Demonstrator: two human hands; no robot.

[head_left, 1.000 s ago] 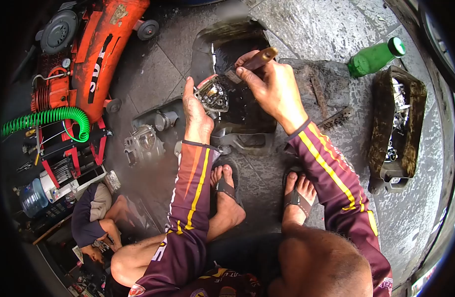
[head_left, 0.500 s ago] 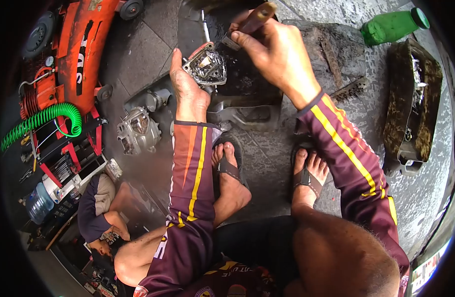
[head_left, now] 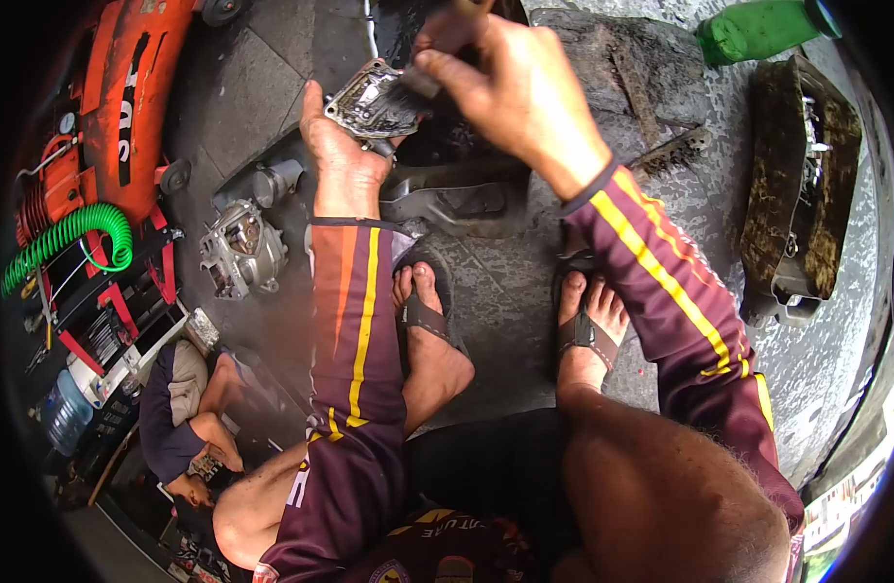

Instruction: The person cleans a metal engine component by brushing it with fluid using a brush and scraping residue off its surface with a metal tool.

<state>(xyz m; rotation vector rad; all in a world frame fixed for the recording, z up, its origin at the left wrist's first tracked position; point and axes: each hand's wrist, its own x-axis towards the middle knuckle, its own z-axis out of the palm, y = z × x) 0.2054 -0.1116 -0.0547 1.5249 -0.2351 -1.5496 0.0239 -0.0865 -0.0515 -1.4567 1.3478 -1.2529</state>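
Observation:
Tilted in my left hand [head_left: 345, 155] is a metal engine cover [head_left: 371, 105], wet and dark inside, held from below with the thumb along its left side. My right hand [head_left: 525, 92] grips a paintbrush [head_left: 459, 27] by its handle. The dark bristles touch the right part of the cover's inner face. Beneath both hands lies a black oily pan [head_left: 457, 180], partly hidden by them. A thin metal rod [head_left: 371, 29] stands beyond the cover.
A bare engine casing [head_left: 241, 251] and a cylindrical metal part [head_left: 276, 182] lie at left. A red compressor [head_left: 126, 107] and a green coiled hose [head_left: 107, 219] stand beyond. At right are a wire brush [head_left: 675, 151], a grimy metal tray [head_left: 763, 214] and a green bottle [head_left: 748, 34]. Another person [head_left: 180, 398] sits lower left.
The brush has come down to the left, from beside the cover onto its inner face. The cover is now tilted differently, and the whole view has shifted slightly.

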